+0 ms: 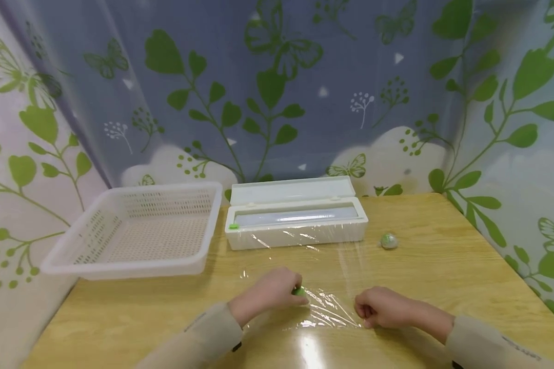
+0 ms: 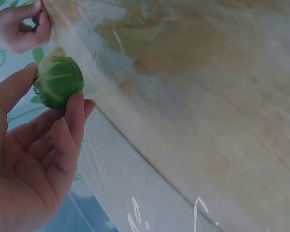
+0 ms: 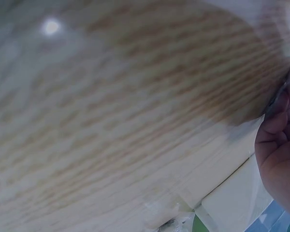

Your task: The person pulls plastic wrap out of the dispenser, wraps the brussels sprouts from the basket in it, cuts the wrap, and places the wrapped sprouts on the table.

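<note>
My left hand (image 1: 272, 291) pinches a Brussels sprout (image 2: 59, 82) between thumb and fingertips, over a stretched sheet of plastic wrap (image 1: 325, 307). In the head view most of the sprout is hidden by the hand. To the right, my right hand (image 1: 384, 307) grips the near right corner of the wrap, which pulls into creases toward its fingers. From there the sheet runs back to a white wrap dispenser (image 1: 295, 236) with its lid raised and a roll inside.
A white plastic basket (image 1: 120, 269) stands at the left of the wooden table (image 1: 424, 266). Right of the dispenser lies a small green ball wrapped in film (image 1: 389, 241). A patterned curtain (image 1: 268, 102) hangs behind the table and along its sides.
</note>
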A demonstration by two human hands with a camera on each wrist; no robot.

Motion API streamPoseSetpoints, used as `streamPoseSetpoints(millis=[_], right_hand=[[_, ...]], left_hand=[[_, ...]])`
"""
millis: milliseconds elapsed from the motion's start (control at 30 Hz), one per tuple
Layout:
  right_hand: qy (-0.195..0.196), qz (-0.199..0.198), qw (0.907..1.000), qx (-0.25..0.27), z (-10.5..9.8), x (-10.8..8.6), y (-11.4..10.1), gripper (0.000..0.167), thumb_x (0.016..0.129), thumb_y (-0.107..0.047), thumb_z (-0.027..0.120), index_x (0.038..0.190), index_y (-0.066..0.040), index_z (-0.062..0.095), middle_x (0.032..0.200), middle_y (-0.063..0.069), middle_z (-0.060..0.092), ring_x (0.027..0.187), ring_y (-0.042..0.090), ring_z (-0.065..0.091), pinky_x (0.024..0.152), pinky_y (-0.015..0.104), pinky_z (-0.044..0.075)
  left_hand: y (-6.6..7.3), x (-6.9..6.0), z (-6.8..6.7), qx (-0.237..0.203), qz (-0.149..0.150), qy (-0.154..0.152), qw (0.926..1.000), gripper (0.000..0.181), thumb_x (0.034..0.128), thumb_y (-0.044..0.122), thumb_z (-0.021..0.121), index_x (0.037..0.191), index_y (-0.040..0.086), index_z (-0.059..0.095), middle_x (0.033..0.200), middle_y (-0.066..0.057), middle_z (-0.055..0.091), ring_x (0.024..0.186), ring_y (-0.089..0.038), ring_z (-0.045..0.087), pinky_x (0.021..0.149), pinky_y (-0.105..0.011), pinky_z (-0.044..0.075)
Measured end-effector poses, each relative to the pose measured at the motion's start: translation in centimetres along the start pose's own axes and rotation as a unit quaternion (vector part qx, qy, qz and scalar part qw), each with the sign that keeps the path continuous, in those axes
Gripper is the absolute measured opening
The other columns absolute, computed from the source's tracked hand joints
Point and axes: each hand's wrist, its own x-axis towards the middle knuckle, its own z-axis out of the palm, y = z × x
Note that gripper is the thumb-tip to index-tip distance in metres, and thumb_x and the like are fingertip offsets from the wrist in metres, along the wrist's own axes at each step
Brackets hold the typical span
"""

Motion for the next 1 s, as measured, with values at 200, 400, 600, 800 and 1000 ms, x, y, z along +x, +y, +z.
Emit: streamPoseSetpoints(millis=[200,400,600,800,1000], right_hand=[[0.001,0.007,0.9999,0.012,0.1,-0.2,-0.3,0.026,0.062,-0.003,0.071,0.067,-0.016,0.049,0.060,-0.017,0.040,0.055,-0.004,0.038,0.050,0.016,0.036],[0.004,0.000,1.0000,0.003,0.2,-0.1,-0.3,0.026,0.063,-0.005,0.072,0.066,-0.017,0.049,0.060,-0.018,0.040,0.055,-0.004,0.038,0.050,0.015,0.035],[0.004,0.002,1.0000,-0.004,0.2,-0.2,-0.1,0.027,0.063,-0.005,0.072,0.066,-0.017,0.048,0.060,-0.018,0.039,0.055,-0.004,0.038,0.050,0.015,0.034],[-0.004,0.004,1.0000,-0.005,-0.1,-0.4,-0.4,0.021,0.073,-0.014,0.069,0.071,-0.019,0.048,0.065,-0.016,0.040,0.059,-0.002,0.039,0.053,0.016,0.035],[-0.008,-0.029,0.9995,-0.001,-0.3,-0.9,-0.1,0.033,0.069,-0.040,0.070,0.080,-0.018,0.048,0.072,-0.014,0.040,0.064,-0.001,0.038,0.056,0.016,0.036]], left_hand=[[0.1,0.4,0.8,-0.012,-0.021,-0.010,0.9996,0.035,0.0779,0.036,0.064,0.059,0.015,0.044,0.052,0.008,0.034,0.045,-0.004,0.026,0.041,-0.017,0.027],[-0.3,0.4,1.2,-0.019,-0.017,-0.004,0.9997,0.034,0.0776,0.034,0.065,0.060,0.014,0.044,0.052,0.008,0.035,0.045,-0.004,0.027,0.041,-0.017,0.028],[-0.7,0.6,1.3,-0.008,0.006,-0.008,0.9999,0.029,0.0785,0.038,0.063,0.071,0.013,0.051,0.057,0.008,0.038,0.049,-0.003,0.031,0.043,-0.017,0.030],[-1.0,0.3,1.2,0.004,0.012,-0.014,0.9998,0.029,0.0803,0.041,0.060,0.074,0.014,0.050,0.059,0.008,0.037,0.052,-0.004,0.030,0.045,-0.018,0.029],[-0.9,-0.1,1.2,0.043,0.024,-0.025,0.9985,0.027,0.0812,0.041,0.059,0.080,0.015,0.050,0.063,0.008,0.040,0.054,-0.004,0.035,0.045,-0.018,0.033]])
